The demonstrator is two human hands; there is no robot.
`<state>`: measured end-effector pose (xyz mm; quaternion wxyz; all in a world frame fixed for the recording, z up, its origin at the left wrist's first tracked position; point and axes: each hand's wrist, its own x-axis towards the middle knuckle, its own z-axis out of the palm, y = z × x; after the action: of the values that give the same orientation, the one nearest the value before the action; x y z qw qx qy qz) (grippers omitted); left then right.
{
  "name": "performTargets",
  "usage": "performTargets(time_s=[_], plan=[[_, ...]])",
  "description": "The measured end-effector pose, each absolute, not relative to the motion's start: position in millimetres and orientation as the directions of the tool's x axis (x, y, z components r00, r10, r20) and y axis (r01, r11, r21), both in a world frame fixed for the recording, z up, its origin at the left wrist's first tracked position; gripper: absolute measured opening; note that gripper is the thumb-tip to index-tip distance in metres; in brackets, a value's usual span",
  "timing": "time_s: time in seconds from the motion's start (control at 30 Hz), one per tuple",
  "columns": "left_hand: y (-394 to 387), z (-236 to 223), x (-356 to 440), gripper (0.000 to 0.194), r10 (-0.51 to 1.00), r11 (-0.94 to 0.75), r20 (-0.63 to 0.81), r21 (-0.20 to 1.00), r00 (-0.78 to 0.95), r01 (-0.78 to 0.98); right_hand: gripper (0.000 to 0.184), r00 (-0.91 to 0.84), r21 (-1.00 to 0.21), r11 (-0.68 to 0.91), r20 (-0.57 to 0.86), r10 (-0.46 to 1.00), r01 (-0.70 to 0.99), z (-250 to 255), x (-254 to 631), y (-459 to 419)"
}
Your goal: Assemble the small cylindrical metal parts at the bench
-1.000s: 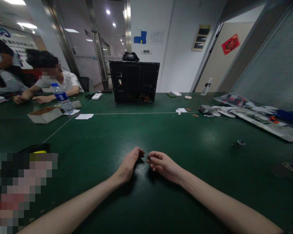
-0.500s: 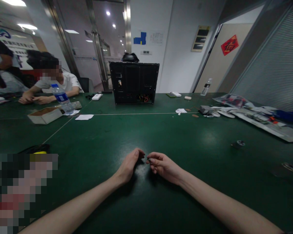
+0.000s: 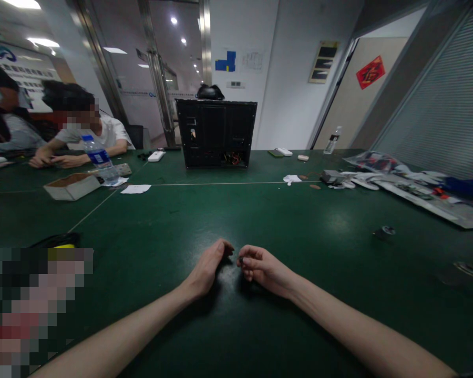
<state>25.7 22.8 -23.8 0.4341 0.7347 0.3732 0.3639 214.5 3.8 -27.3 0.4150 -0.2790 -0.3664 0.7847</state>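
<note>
A small dark part [image 3: 240, 259] is pinched between the fingertips [image 3: 247, 253] of the right hand [image 3: 264, 265], just above a green workbench [image 3: 307, 220]. The left hand [image 3: 208, 268] is held loosely curled just beside the part, apart from the right hand and not touching it. A black computer case [image 3: 216, 134] is stood on the bench, well beyond the part.

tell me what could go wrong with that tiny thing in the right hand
The small dark part pinched in the right hand is tiny, so it could slip from the fingertips. On the dark green table it might be hard to spot if dropped. The left hand sits very close, so a bump between the hands could knock it loose.
</note>
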Motion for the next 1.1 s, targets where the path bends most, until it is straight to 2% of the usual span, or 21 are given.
performTargets(time_s=[0.47, 0.63, 0.7, 0.77, 0.8, 0.83, 0.9, 0.93, 1.0, 1.1], plan=[[23, -24, 26, 0.043, 0.863, -0.352, 0.218, 0.906, 0.455, 0.234, 0.026, -0.489, -0.809, -0.391, -0.149, 0.859, -0.440, -29, 216, 4], [24, -23, 25, 0.044, 0.859, -0.362, 0.213, 0.896, 0.466, 0.258, 0.031, -0.466, -0.866, -0.347, -0.156, 0.871, -0.360, -32, 214, 5], [24, -24, 26, 0.044, 0.861, -0.354, 0.208, 0.900, 0.465, 0.254, 0.024, -0.452, -0.939, -0.253, -0.126, 0.883, -0.232, -30, 215, 5], [24, -25, 26, 0.044, 0.863, -0.347, 0.205, 0.905, 0.462, 0.246, 0.016, -0.410, -0.999, -0.025, -0.038, 0.911, 0.037, -24, 220, 6], [25, -25, 26, 0.044, 0.863, -0.341, 0.200, 0.908, 0.464, 0.242, 0.013, -0.382, -0.970, 0.127, 0.038, 0.923, 0.210, -20, 226, 7], [25, -25, 26, 0.044, 0.863, -0.335, 0.196, 0.911, 0.465, 0.239, 0.011, -0.353, -0.887, 0.266, 0.128, 0.927, 0.378, -15, 233, 8], [25, -25, 26, 0.044, 0.863, -0.327, 0.190, 0.916, 0.469, 0.232, 0.015, -0.292, -0.660, 0.411, 0.290, 0.911, 0.628, -4, 254, 9], [24, -24, 26, 0.044, 0.861, -0.326, 0.188, 0.917, 0.472, 0.229, 0.018, -0.246, -0.575, 0.408, 0.341, 0.908, 0.709, 1, 268, 9], [24, -23, 24, 0.045, 0.859, -0.332, 0.193, 0.915, 0.474, 0.229, 0.020, -0.095, -0.498, 0.294, 0.387, 0.917, 0.816, 8, 306, 8], [23, -21, 21, 0.046, 0.854, -0.344, 0.190, 0.905, 0.485, 0.250, 0.025, 0.236, -0.453, -0.025, 0.414, 0.879, 0.891, 8, 382, -5]])
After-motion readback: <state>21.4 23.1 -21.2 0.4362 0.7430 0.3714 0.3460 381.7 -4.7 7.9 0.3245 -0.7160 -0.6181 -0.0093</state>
